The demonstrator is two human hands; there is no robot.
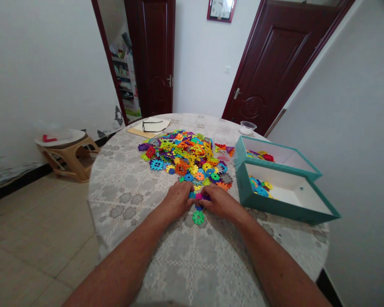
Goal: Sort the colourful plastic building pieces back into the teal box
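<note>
A heap of colourful plastic interlocking pieces (187, 155) lies in the middle of the round table (141, 204). Just in front of the heap my left hand (178, 199) and my right hand (218, 201) meet, fingers curled. Between them they pinch a small cluster of joined pieces (198, 196), blue, pink and purple. A green gear-shaped piece (198, 217) lies on the cloth right under the hands, touching the cluster or just below it.
Two teal open boxes (243, 187) with a few pieces inside stand at the right of the table. A small clear bowl (248, 126) and glasses on a pad (153, 125) lie at the far side. A low stool (68, 155) stands on the floor at left.
</note>
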